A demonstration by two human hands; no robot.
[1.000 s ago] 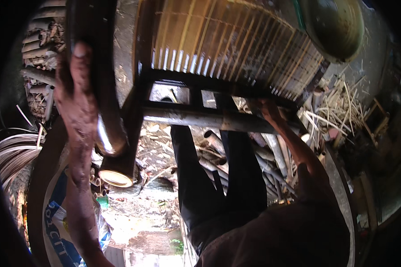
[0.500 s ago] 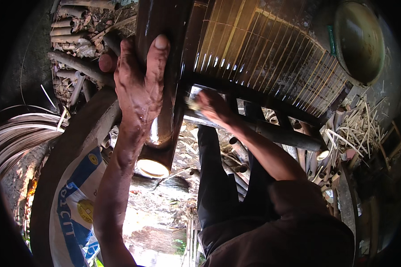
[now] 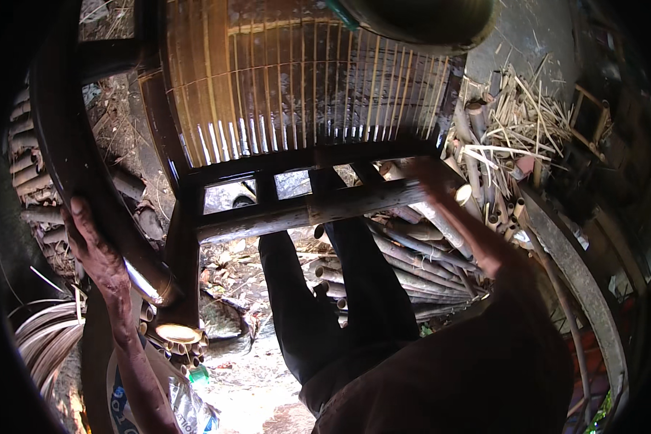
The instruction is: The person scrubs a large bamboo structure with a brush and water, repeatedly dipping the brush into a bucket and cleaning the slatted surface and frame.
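A dark, glossy bamboo bench (image 3: 307,153) with a slatted seat (image 3: 275,79) stands before me. At the left, my left hand (image 3: 98,246) grips the thick dark bamboo armrest (image 3: 112,188), one digit stretched along its surface. My right hand (image 3: 421,177) is at the right end of the round front rail (image 3: 318,207). It is smeared by motion; its fingers and anything in them cannot be made out. Short crosspieces with gaps between them join this rail to the seat edge. A greenish basin (image 3: 430,22) sits on the far side of the seat, partly cut off.
Cut bamboo poles (image 3: 405,267) lie under the bench around my legs. Pale bamboo shavings (image 3: 524,119) are heaped at the right, near a curved grey rim (image 3: 579,275). Coiled strips (image 3: 47,340) and a printed sack (image 3: 184,405) are at the lower left.
My view has swung to the right, so the bench and basin appear farther left. My right hand has moved from the rail's left end to its right end. My left hand stays on the armrest.
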